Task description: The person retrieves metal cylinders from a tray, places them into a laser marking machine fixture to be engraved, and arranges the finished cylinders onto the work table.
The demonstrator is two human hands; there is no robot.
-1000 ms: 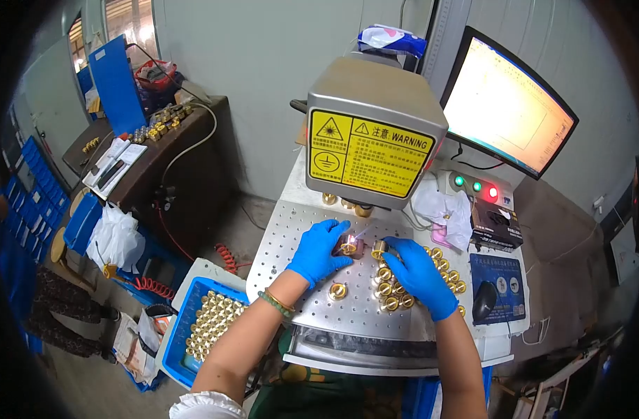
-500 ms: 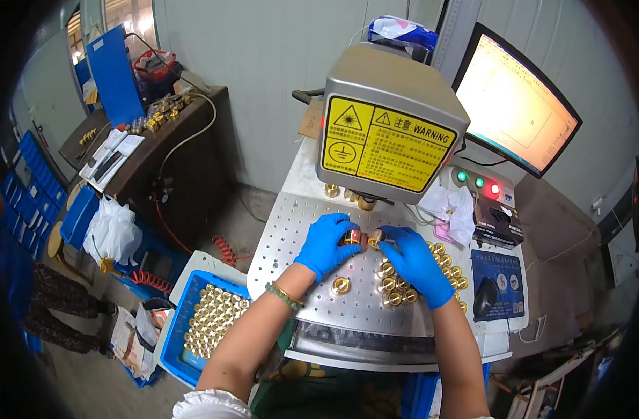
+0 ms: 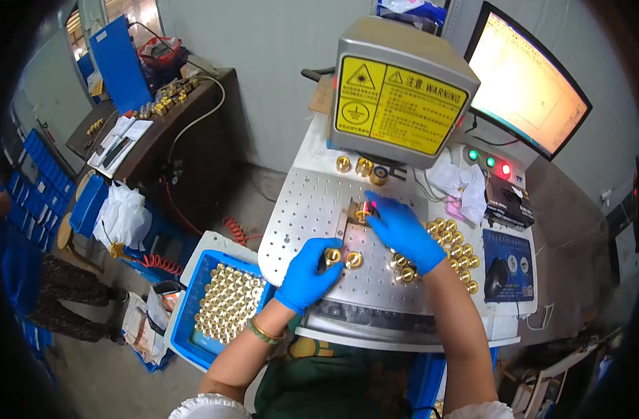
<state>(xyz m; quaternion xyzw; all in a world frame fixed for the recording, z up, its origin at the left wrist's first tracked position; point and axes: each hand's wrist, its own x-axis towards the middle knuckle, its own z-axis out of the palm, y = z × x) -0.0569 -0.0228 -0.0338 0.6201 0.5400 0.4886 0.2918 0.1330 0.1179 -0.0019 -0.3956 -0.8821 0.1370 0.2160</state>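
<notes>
My left hand (image 3: pixel 308 275), in a blue glove, has thumb and fingers around a brass fitting (image 3: pixel 332 258) low over the perforated metal plate (image 3: pixel 291 209). Just right of it another brass fitting (image 3: pixel 354 261) stands on the plate. My right hand (image 3: pixel 407 236), also gloved in blue, grips a brass fitting (image 3: pixel 363 214) against a small metal bracket (image 3: pixel 348 209) on the plate; a red light spot falls by its fingertips. Beside my right wrist stand several brass fittings (image 3: pixel 458 250) in rows, partly hidden by the hand.
Above the plate hangs a machine head (image 3: pixel 407 87) with a yellow warning label. Several brass pieces (image 3: pixel 363 167) stand behind. A blue bin (image 3: pixel 182 328) of fittings is at left. A monitor (image 3: pixel 525 80), mouse (image 3: pixel 497 274) and control box (image 3: pixel 490 164) are at right. Another person's legs (image 3: pixel 71 293) show far left.
My left hand has moved down and left from the bracket to the fitting near the plate's front. My right hand now holds a fitting at the bracket. The view has shifted slightly.
</notes>
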